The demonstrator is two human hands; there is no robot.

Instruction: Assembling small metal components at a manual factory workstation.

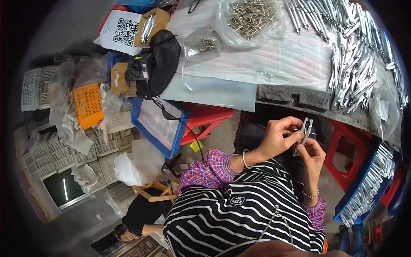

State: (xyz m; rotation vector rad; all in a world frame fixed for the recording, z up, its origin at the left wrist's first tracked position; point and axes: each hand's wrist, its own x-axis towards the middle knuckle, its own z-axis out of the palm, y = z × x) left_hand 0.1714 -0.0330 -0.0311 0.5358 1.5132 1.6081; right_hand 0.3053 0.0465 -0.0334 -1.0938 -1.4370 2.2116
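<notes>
Just off the edge of the worktable (pixel 295 60), 2 hands work close together on 1 slim silver metal piece (pixel 305 138), its 2 prongs pointing toward the table. Left hand (pixel 280 136): thumb and fingertips pinch at the piece's side. Right hand (pixel 312 156): thumb and fingers grip its lower end. Thin pin (pixel 314 133) crosses the piece; how firmly it sits, cannot tell. Risks: a loosened left pinch could let the pin slide out; a skewed push could bend it; anything dropped misses the tabletop.
</notes>
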